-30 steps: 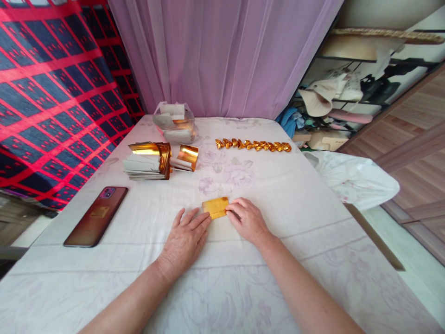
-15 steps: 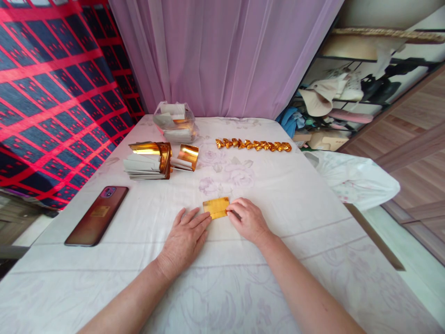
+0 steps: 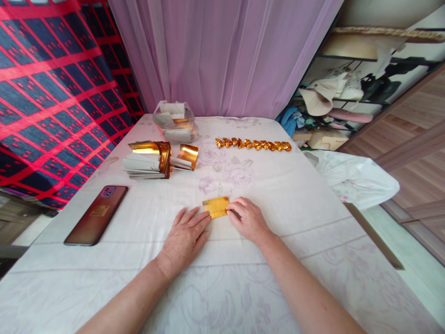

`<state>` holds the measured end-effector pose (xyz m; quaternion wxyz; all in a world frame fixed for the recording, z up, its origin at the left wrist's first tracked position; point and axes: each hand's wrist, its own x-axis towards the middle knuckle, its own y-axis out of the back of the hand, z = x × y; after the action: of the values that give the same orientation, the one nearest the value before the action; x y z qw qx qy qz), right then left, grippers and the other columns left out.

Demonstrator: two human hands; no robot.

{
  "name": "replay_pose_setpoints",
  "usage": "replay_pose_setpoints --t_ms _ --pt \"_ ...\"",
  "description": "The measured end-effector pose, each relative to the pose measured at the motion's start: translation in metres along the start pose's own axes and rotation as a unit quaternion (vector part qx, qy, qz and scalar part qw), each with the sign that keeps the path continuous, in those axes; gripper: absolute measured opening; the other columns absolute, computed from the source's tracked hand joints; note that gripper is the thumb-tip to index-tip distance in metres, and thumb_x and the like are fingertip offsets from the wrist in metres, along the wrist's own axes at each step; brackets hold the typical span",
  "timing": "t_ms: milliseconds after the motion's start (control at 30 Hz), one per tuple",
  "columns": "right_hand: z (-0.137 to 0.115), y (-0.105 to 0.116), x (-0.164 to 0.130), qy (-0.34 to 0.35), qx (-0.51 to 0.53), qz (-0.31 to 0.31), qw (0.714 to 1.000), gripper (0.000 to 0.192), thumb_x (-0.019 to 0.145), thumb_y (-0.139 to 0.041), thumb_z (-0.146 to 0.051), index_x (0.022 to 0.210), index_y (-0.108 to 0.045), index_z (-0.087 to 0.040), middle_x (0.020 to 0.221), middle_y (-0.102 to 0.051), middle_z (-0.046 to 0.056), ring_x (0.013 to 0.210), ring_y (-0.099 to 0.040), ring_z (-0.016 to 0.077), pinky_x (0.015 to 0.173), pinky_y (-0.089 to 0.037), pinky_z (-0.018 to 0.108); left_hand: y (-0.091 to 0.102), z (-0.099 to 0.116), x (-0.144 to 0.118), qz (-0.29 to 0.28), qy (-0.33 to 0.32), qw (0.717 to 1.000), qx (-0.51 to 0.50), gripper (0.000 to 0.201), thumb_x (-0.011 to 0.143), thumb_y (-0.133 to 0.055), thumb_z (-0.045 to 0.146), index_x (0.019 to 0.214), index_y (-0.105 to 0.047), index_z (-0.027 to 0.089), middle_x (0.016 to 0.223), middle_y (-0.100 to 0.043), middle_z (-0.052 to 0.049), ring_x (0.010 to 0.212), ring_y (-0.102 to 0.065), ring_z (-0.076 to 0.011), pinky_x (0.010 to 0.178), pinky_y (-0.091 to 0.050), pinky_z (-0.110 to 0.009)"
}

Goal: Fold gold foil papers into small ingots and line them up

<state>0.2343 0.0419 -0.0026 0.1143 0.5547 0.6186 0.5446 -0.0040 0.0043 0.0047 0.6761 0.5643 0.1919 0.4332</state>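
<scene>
A folded piece of gold foil paper lies flat on the tablecloth between my hands, with a crease line along its lower part. My left hand rests flat with its fingers stretched out, the index fingertip touching the paper's lower left corner. At the paper's right edge, my right hand pinches it between thumb and index finger. Farther back on the left stands a stack of gold foil sheets with pale backs, and beside it are a few loose curled foil sheets. A row of folded gold foil pieces lies at the back right.
A brown phone lies face down at the left. Behind the stack is a clear plastic bag holding more foil sheets. A purple curtain hangs past the table's far edge. On the right, a white plastic bag sits below shelves.
</scene>
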Motion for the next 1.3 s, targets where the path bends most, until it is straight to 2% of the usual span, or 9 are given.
replay_pose_setpoints --t_ms 833,1000,1300 --pt "-0.0016 0.0015 -0.0002 0.002 0.003 0.005 1.0 0.012 0.086 -0.057 -0.015 0.088 -0.067 -0.023 0.09 -0.066 0.005 0.083 -0.062 0.0199 0.078 -0.051 0.034 -0.0014 -0.0009 -0.0009 0.006 -0.001 1.0 -0.006 0.041 0.094 -0.05 0.028 0.134 -0.056 0.025 0.135 -0.061 -0.006 0.131 -0.047 -0.0294 0.112 -0.032 -0.057" --pt "-0.0044 0.0048 -0.0001 0.013 0.004 -0.004 1.0 0.018 0.082 -0.063 -0.019 0.1 -0.066 -0.022 0.097 -0.066 0.007 0.089 -0.061 0.022 0.08 -0.052 0.036 -0.0013 -0.0005 -0.001 0.016 0.007 1.0 0.011 0.037 0.093 -0.052 0.028 0.129 -0.06 0.023 0.144 -0.052 -0.008 0.132 -0.046 -0.0306 0.11 -0.035 -0.056" --pt "-0.0046 0.0052 0.0002 0.017 0.002 -0.011 1.0 0.019 0.08 -0.062 -0.015 0.097 -0.066 -0.022 0.098 -0.065 0.008 0.089 -0.061 0.023 0.08 -0.052 0.037 -0.0009 -0.0005 -0.0006 0.004 0.009 1.0 0.009 0.04 0.093 -0.053 0.028 0.133 -0.057 0.023 0.14 -0.057 -0.007 0.131 -0.046 -0.031 0.11 -0.034 -0.056"
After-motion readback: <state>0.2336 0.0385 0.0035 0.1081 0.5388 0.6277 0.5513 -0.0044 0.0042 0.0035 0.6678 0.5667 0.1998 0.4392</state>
